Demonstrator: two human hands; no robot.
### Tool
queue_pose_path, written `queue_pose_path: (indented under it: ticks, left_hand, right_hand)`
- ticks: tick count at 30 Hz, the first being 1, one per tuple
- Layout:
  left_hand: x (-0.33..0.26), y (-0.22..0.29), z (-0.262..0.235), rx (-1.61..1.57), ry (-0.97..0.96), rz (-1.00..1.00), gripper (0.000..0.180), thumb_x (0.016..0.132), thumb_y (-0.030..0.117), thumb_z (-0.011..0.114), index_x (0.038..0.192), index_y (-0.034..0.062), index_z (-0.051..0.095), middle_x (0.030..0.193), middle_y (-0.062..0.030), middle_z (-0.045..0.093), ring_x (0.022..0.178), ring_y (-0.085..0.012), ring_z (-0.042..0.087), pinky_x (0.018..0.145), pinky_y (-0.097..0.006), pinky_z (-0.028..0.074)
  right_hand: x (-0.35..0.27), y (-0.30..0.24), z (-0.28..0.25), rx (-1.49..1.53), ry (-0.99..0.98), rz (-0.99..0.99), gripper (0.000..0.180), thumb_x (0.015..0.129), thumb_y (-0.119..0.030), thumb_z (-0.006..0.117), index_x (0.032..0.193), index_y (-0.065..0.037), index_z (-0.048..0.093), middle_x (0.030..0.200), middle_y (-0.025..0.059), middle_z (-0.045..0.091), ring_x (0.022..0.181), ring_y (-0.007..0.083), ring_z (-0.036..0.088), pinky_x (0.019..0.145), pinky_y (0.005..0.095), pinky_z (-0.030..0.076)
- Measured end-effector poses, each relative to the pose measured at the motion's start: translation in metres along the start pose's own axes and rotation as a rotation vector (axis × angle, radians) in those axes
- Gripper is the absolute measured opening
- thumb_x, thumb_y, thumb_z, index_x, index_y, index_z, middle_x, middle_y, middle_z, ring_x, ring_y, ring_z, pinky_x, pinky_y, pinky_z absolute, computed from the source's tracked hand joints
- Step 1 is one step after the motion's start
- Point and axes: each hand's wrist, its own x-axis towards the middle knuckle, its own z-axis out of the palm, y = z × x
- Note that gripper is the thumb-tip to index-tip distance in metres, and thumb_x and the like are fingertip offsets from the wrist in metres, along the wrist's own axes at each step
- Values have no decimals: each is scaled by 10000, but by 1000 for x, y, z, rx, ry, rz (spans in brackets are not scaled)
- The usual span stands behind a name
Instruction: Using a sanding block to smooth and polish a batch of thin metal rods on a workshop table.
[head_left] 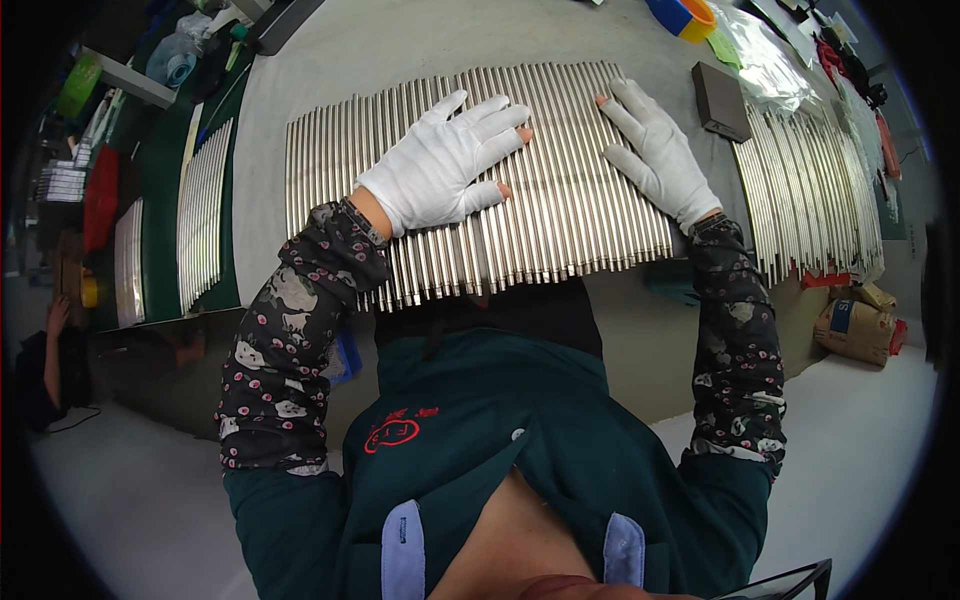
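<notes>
On the grey table (330, 60), both gloved hands, left hand (440, 165) and right hand (655, 150), press flat with fingers spread on the row of metal rods (560, 200), which look stiff, smooth, roll-prone and best gripped at their ends.

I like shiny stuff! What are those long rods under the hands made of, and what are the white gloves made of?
The rods look like polished metal, perhaps steel: silvery, with bright streaks of reflected light. The gloves on the left hand and right hand look like soft, matte white fabric, probably cotton; some fingertips poke out bare.
</notes>
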Motion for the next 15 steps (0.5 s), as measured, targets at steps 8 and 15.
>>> queue_pose_path:
  ticks: [8,15]
  left_hand:
    - [5,1,3,-13,21,3,621,936,516,429,1380,82,434,1443,-154,424,1352,-347,371,1123,-534,266]
    - [3,2,-4,-27,3,-3,620,937,503,444,1391,82,420,1454,-160,412,1344,-353,384,1119,-530,264]
  right_hand:
    - [-1,2,-3,25,-2,-4,551,898,-341,552,1366,-64,460,1425,197,412,1325,374,391,1107,443,327]
    - [0,1,-4,25,12,-12,557,893,-347,558,1361,-63,460,1426,203,411,1331,391,378,1110,454,315]
